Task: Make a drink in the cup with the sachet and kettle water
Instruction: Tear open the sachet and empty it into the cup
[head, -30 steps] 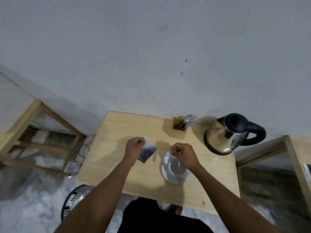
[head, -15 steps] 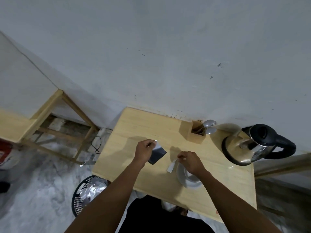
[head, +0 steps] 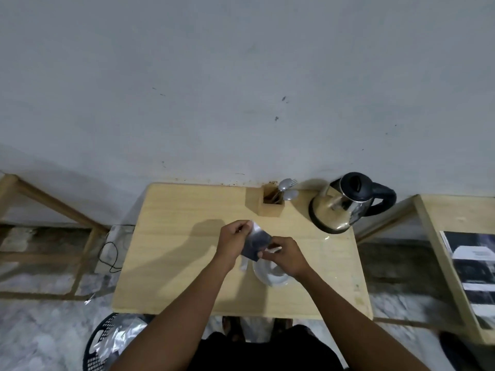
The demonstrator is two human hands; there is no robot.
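A dark foil sachet [head: 256, 241] is held above the wooden table [head: 174, 236] by both hands. My left hand [head: 232, 243] pinches its upper left corner. My right hand [head: 285, 254] grips its lower right edge, directly over a white cup on a saucer [head: 270, 277], which the hand partly hides. A small white scrap [head: 243, 263] shows just left of the saucer. A steel kettle [head: 340, 207] with a black lid and handle stands at the table's back right.
A wooden holder [head: 269, 207] with spoons and a fork stands by the wall, left of the kettle. A black mesh bin [head: 104, 341] with foil wrappers sits on the floor at lower left. Wooden frames flank the table; a cable lies at the left.
My right hand has moved left from the cup and taken hold of the sachet beside my left hand. The white strip it held half a second ago now lies by the saucer.
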